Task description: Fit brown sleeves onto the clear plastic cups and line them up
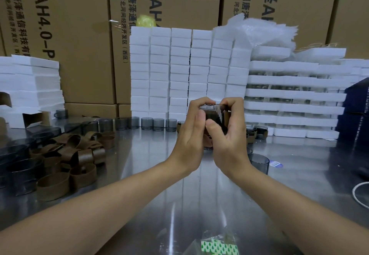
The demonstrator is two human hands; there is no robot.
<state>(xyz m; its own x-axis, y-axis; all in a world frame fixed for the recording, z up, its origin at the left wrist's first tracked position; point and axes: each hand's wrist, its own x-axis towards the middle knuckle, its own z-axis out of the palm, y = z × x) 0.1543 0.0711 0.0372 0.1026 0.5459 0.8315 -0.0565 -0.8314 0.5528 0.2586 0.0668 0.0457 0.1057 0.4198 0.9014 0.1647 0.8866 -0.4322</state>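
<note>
Both hands hold one clear smoky cup (214, 113) up over the middle of the steel table (159, 204), and a brown sleeve (226, 121) wraps its side. My left hand (190, 134) grips the cup from the left, thumb on its front. My right hand (229, 134) grips it from the right, fingers curled over the rim. A heap of loose brown sleeves (75, 154) lies at the left. Bare cups (146, 123) stand in a row along the back. Sleeved cups (254, 132) stand behind my right hand, partly hidden.
White boxes (179, 71) are stacked high at the back, with foam trays (295, 105) to the right and cardboard cartons (69, 35) behind. Dark stacked cups (18, 164) sit at the far left. A single bare cup (258, 162) stands by my right wrist. A bag (217, 244) lies at the near edge.
</note>
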